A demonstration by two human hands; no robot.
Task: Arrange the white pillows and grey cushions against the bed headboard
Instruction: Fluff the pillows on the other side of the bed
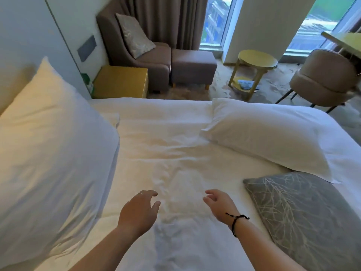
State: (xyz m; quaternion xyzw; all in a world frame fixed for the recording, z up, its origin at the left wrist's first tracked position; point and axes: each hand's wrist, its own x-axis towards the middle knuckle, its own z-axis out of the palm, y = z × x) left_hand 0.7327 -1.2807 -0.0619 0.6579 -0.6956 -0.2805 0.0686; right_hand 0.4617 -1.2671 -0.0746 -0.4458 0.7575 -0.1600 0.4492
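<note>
White pillows plump, one propped left; grey cushion branch-patterned. No readable writing. Left hand, right hand: fingers loose, holding nothing.

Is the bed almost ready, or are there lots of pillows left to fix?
Partly. One white pillow already stands at the left, seemingly against the headboard. Nothing is in hand: the left hand and right hand hover empty over the sheet. Left to do: the other white pillow and grey cushion lying flat, plus a cushion on the armchair.

open sheet between pillows
</note>
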